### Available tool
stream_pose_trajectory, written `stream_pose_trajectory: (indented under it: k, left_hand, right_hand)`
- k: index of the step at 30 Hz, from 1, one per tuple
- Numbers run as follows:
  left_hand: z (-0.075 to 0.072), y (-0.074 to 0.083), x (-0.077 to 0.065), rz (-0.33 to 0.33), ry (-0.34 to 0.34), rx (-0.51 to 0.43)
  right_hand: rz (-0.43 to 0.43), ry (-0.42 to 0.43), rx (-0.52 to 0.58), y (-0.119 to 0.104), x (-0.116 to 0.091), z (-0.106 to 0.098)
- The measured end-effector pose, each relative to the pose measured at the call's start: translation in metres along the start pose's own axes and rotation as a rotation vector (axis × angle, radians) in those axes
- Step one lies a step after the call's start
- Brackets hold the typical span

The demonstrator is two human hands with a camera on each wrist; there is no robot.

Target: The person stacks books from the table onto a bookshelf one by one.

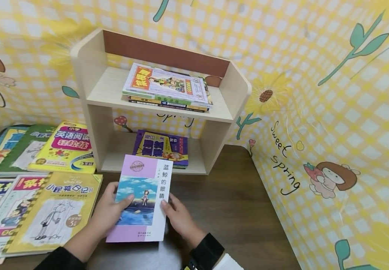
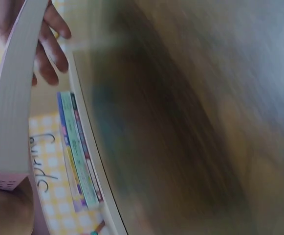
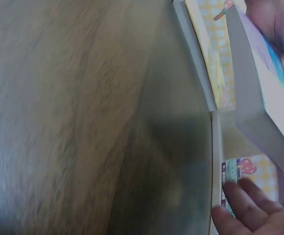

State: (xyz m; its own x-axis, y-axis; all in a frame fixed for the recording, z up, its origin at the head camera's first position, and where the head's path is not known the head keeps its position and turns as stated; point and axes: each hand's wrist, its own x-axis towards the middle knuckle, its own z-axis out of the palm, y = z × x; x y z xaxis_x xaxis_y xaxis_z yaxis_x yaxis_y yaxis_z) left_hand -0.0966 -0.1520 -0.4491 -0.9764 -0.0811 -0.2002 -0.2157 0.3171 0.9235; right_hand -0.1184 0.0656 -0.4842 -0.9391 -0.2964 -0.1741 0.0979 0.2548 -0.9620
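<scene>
A thick lilac-and-white book (image 1: 140, 215) with a blue sea-and-sky picture is above the desk (image 1: 238, 204), before the bookshelf's (image 1: 216, 140) front edge; the left hand (image 1: 108, 206) grips it, the right hand's (image 1: 181, 218) thumb touching, fingers extended.

Behind and to the right of me I have a yellow-and-white checked cloth (image 1: 211, 18), creased in places. Printed on it I see a sunflower (image 1: 266, 96), green leaves, a cartoon figure (image 1: 338, 176) with a strawberry (image 1: 312, 174), and the words "Sweet spring" (image 1: 279, 144). Below me is a dark wood-grained table (image 1: 238, 202).
</scene>
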Motion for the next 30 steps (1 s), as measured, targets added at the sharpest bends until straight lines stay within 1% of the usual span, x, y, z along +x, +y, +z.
stream_pose_trajectory:
  k: [4,9,13,15,18,20,24,27,28,30]
  left_hand:
    - [0.009,0.002,-0.001,0.006,0.004,-0.065]
    - [0.021,0.002,0.000,-0.005,0.027,-0.132]
    - [0.029,0.002,0.001,-0.005,0.037,-0.173]
    - [0.032,0.002,0.001,-0.008,0.040,-0.173]
    - [0.035,0.002,0.000,-0.003,0.044,-0.163]
    - [0.036,0.002,0.000,-0.004,0.040,-0.156]
    - [0.034,0.001,0.000,-0.026,-0.020,-0.193]
    - [0.027,-0.002,0.002,-0.030,-0.112,-0.229]
    - [0.024,-0.003,0.002,-0.023,-0.144,-0.233]
    - [0.017,-0.006,0.004,0.016,-0.224,-0.244]
  right_hand:
    - [-0.004,0.004,0.093,-0.006,-0.004,0.005]
    - [0.034,0.071,0.168,-0.013,-0.006,0.009]
    - [0.025,0.147,0.176,-0.015,-0.006,0.010]
    - [0.018,0.183,0.160,-0.016,-0.006,0.010]
    - [0.010,0.213,0.139,-0.016,-0.005,0.008]
    - [0.016,0.213,0.134,-0.017,-0.004,0.006]
    - [0.039,0.177,0.137,-0.019,-0.001,-0.004]
    - [0.056,0.143,0.136,-0.021,0.003,-0.014]
    - [0.062,0.131,0.134,-0.021,0.005,-0.018]
    - [0.089,0.095,0.132,-0.022,0.008,-0.026]
